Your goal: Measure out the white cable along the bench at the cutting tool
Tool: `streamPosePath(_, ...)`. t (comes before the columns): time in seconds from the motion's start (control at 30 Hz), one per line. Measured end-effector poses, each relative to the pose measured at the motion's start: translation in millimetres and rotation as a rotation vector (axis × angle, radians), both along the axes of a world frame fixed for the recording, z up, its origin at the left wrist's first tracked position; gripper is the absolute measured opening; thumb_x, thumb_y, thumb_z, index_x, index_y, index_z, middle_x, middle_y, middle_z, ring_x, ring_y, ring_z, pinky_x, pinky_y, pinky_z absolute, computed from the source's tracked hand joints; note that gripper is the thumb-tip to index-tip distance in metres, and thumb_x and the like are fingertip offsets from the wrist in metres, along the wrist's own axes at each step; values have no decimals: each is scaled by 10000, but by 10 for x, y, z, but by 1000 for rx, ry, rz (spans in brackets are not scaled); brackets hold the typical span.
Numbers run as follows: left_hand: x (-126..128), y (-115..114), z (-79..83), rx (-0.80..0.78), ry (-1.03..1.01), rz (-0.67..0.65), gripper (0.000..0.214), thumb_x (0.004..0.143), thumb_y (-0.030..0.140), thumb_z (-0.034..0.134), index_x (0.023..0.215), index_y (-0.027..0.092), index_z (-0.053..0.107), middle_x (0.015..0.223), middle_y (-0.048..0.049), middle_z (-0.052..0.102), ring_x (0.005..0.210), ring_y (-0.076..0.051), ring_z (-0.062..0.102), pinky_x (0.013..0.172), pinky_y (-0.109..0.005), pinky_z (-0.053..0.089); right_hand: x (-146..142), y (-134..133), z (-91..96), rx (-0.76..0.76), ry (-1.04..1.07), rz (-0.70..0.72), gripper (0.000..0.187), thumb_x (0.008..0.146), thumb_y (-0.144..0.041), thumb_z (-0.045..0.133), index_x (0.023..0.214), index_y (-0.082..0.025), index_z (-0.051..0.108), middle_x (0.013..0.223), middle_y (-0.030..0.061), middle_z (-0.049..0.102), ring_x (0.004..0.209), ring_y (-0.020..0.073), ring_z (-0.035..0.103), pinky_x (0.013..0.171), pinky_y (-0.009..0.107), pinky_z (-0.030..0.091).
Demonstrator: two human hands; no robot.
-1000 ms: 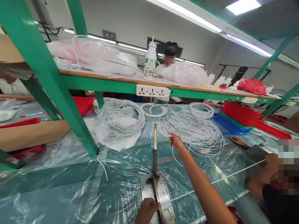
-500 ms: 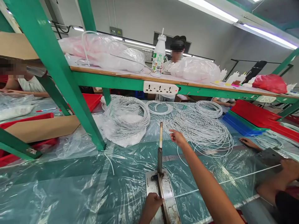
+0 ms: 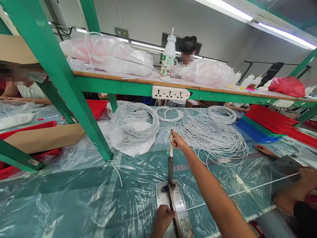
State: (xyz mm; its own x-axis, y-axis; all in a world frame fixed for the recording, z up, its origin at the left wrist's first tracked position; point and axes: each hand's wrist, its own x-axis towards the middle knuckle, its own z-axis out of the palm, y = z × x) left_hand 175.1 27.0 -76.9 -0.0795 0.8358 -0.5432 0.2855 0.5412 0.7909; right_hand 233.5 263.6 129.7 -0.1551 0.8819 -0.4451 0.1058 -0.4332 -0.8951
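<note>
- Holding a white cable (image 3: pixel 242 191) at the hinged lever tool (image 3: pixel 170 175) looks to be the step in hand: the left hand (image 3: pixel 162 216) pinches its end over the tool's base plate (image 3: pixel 182 203).
- The right hand (image 3: pixel 178 142) has its fingers curled on the lever handle (image 3: pixel 171 152), which appears raised at the tool's far end; how firmly it grips cannot be told.
- From the plate the cable runs to the tool's right, below the right forearm, toward a co-worker's hand (image 3: pixel 307 177).
- Any move of the lever, I judge, calls for a steady cable and left fingertips out of its path, since they sit at the tool's dark bar.
- Room to move lies left of the tool on the plastic-covered table (image 3: pixel 138 198).
- Beyond the tool, loose cable coils (image 3: pixel 220 142) crowd the handle's far side, and a green shelf (image 3: pixel 119 87) crosses above them.
</note>
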Motion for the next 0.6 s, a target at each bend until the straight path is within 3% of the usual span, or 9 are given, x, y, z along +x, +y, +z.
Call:
streamPosePath(0.2, 4, 12, 56, -9, 35, -4, 336, 660, 148, 605, 435, 209, 363, 464, 63, 302, 552, -134, 396, 575, -269, 250, 77, -92, 100, -52, 3, 28, 562, 924, -526, 186, 889, -126, 579, 412, -27, 472, 332, 44, 360, 381, 154, 315)
streamPosePath(0.33, 13, 16, 17, -10, 69, 7, 342, 649, 114, 607, 431, 208, 362, 465, 58, 336, 559, -135, 411, 571, -266, 247, 329, -396, 282, -92, -9, 108, 500, 910, -534, 255, 844, -149, 567, 441, 12, 544, 333, 59, 419, 368, 151, 335)
streamPosePath(0.47, 14, 21, 31, -11, 69, 12, 333, 660, 105, 601, 442, 209, 372, 472, 59, 343, 562, -135, 410, 565, -263, 244, 723, -1091, 404, -148, 13, 245, 340, 875, -484, 384, 812, -178, 518, 469, 22, 588, 330, 70, 449, 357, 146, 313)
streamPosePath(0.53, 15, 20, 51, -2, 56, 7, 328, 663, 105, 601, 446, 208, 377, 473, 61, 344, 561, -133, 405, 567, -261, 246, 932, -1548, 336, -207, 53, 262, 312, 827, -480, 454, 876, -179, 521, 506, 32, 617, 345, 74, 471, 361, 149, 304)
streamPosePath(0.6, 19, 19, 67, 4, 51, 10, 321, 659, 104, 603, 446, 205, 385, 469, 61, 353, 556, -133, 402, 569, -261, 247, 1123, -2016, 148, -258, 115, 241, 474, 762, -514, 504, 1102, -185, 485, 539, 36, 639, 368, 89, 493, 366, 161, 291)
